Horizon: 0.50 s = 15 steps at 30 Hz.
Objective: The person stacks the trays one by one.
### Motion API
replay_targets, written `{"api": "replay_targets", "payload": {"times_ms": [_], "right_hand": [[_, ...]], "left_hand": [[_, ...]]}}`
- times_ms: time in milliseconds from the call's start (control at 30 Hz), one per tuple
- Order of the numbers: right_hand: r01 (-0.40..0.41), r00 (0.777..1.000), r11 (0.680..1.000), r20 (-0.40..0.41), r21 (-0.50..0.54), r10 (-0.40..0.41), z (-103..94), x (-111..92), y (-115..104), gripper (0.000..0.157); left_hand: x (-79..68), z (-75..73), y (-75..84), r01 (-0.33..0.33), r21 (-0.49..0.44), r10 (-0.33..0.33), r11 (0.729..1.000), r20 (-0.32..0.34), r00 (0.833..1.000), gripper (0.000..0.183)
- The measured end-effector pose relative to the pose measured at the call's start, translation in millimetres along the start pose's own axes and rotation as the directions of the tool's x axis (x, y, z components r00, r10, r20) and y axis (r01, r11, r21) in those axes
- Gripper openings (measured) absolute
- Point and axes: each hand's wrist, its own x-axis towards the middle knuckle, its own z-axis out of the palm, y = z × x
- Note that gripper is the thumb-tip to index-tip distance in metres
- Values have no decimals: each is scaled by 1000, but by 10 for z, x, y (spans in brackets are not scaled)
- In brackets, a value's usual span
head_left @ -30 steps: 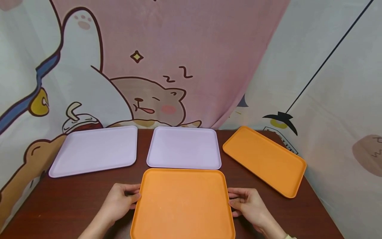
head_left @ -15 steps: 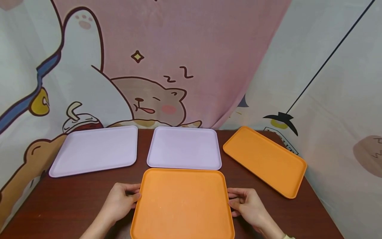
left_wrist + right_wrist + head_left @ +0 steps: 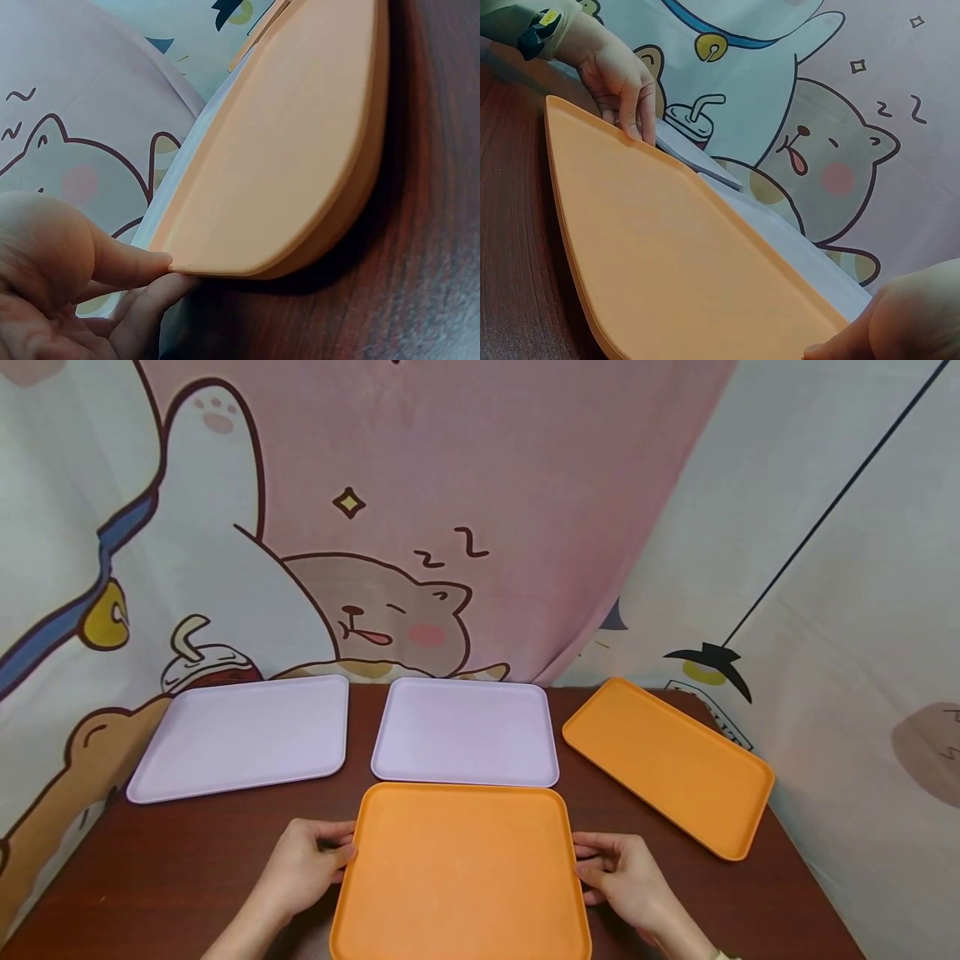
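Note:
An orange rectangular tray point(image 3: 461, 877) lies at the near middle in the head view, its front edge running out of the picture. My left hand point(image 3: 303, 868) grips its left side. In the left wrist view the thumb point(image 3: 135, 262) is on top of the rim and a finger is underneath. My right hand point(image 3: 626, 877) pinches the opposite side, and its thumb point(image 3: 829, 349) shows on the rim in the right wrist view. The tray's far edge meets the near edge of a pale lilac tray point(image 3: 465, 731) in the head view.
Another lilac tray point(image 3: 243, 739) lies at the back left of the dark brown table point(image 3: 165, 868). A second orange tray point(image 3: 671, 768) sits at an angle on the right. Behind the table hangs a pink and white cartoon cloth point(image 3: 480, 485).
Both hands keep their hold on the orange tray, and the trays stay in place. Only the head view has shifted very slightly.

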Motion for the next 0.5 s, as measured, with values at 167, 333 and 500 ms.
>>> {"api": "replay_targets", "payload": {"times_ms": [167,333,500], "right_hand": [[0,1000,1000,13,-3,0,-16,3,-9,45],[-43,998,999,35,23,43,-64,-5,-33,49],[-41,999,998,36,48,40,-160,21,-53,49]], "left_hand": [[11,-9,-15,-2,-5,2,1000,6,1000,28],[35,-55,-29,11,-1,-11,1000,26,1000,31],[81,-134,0,-11,10,11,1000,36,999,34]]}}
